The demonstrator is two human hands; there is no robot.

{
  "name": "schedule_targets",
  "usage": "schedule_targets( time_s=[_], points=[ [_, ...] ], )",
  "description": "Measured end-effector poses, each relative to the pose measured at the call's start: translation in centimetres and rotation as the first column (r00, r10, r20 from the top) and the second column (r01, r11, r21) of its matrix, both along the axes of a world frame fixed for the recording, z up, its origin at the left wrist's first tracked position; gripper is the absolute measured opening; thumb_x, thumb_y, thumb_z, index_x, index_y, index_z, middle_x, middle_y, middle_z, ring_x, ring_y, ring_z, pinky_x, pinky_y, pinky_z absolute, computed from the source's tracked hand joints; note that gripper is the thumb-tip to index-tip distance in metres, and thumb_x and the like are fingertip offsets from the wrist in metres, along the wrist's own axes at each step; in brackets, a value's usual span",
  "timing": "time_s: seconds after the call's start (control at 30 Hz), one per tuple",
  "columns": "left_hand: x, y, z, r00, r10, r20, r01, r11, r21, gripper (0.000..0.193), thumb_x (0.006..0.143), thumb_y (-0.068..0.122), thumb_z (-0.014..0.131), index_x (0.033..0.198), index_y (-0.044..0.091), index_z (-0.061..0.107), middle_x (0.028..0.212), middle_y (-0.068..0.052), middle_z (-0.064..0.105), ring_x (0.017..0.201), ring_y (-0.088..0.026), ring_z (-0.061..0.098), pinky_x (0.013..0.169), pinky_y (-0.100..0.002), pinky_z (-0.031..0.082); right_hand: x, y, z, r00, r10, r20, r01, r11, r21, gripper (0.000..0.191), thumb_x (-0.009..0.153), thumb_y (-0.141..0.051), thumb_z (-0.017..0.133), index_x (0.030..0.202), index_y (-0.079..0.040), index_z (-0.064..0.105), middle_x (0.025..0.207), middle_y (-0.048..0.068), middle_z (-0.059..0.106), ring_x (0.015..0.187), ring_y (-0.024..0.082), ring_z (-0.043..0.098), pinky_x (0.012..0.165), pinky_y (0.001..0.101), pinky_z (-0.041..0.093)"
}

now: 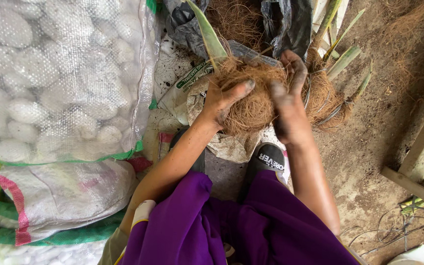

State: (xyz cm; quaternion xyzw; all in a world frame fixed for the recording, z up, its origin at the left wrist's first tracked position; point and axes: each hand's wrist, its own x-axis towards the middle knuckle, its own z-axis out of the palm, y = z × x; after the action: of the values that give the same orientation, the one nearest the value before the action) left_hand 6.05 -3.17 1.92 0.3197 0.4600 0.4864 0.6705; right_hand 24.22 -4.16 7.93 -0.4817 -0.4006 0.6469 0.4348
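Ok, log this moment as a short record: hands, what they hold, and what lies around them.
left hand: left hand pressed to the near side of a brown fibre clump, thumb across it
right hand: right hand curled over the clump's right side, fingers dirty
grip: both hands closed on the clump
plant: green leaf rises from the fibres
left of hands: clear woven sack full of white lumps
behind: black plastic bag holding more fibre
ground: bare soil
clothing: purple garment
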Motion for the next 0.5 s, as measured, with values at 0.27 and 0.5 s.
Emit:
schedule_targets(
  time_s=[0.27, 0.5],
  points=[
    [-0.2, 1.4, 4.2, 0.797, 0.066, 0.6, 0.05, 0.983, -0.174, 0.045, 0.096, 0.036, 0.074, 0.121, 0.001, 0.065, 0.121, -0.018, 0.069, 0.106, -0.029, 0.073, 0.092, -0.047, 0.064, 2.2, -0.5, -5.6, 0.948, -0.162, 0.274, -0.007, 0.85, 0.528, 0.109, 0.086, -0.085, 0.053, 0.162, -0.021, 0.007, 0.171, 0.018, 0.021, 0.159, 0.034, 0.023, 0.135, 0.0563, 0.021],
    [1.0, 1.2, 3.0, 0.714, 0.048, 0.698, -0.009, 0.998, -0.059, 0.058, 0.103, 0.049, 0.06, 0.135, 0.001, 0.062, 0.13, -0.018, 0.067, 0.114, -0.027, 0.071, 0.097, -0.044, 0.063, -0.6, -1.1, -7.6, 0.868, -0.241, 0.434, -0.185, 0.654, 0.734, 0.145, 0.061, -0.069, 0.088, 0.166, -0.025, -0.002, 0.172, 0.008, 0.012, 0.16, 0.025, 0.027, 0.131, 0.0441, 0.036]
  ],
)
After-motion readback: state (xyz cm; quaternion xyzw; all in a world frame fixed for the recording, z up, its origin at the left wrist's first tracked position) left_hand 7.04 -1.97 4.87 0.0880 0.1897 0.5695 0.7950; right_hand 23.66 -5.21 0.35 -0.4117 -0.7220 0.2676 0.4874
